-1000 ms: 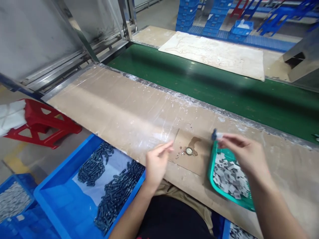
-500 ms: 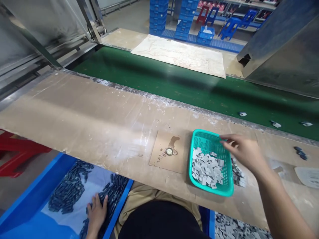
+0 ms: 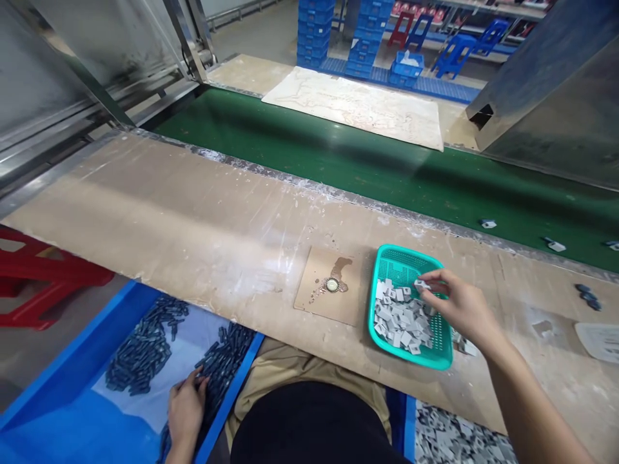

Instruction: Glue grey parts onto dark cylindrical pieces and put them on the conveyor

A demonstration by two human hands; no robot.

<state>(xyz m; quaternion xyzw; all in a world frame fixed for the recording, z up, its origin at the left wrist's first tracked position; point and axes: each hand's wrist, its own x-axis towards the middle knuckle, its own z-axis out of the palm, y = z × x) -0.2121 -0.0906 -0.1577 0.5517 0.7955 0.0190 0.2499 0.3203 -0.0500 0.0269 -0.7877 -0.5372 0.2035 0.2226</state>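
My right hand (image 3: 457, 303) reaches over the right rim of the green plastic basket (image 3: 438, 357). Its thumb and fingertips pinch a small grey plastic piece (image 3: 420, 284). Many similar grey pieces (image 3: 399, 319) lie heaped in the basket. Down on the left, my left hand (image 3: 187, 403) is in the blue bin (image 3: 62, 345), at the edge of a pile of small dark cylindrical parts (image 3: 225, 354). Its thumb and forefinger are closed together, seemingly on one dark part, partly hidden by the fingers. A second pile of dark parts (image 3: 138, 361) lies on the white sheet.
A small round cap (image 3: 332, 285) sits in a wet patch on a cardboard square (image 3: 309, 303). Beyond the table edge runs a green conveyor belt (image 3: 309, 142) carrying several small pieces (image 3: 488, 223). A bin of grey pieces (image 3: 459, 435) stands below right; a red stool (image 3: 48, 283) is at left.
My right hand has moved from the basket's rim inward and now pinches a grey piece. The left hand's spread fingers have closed at the dark parts. Pieces on the belt have shifted right.
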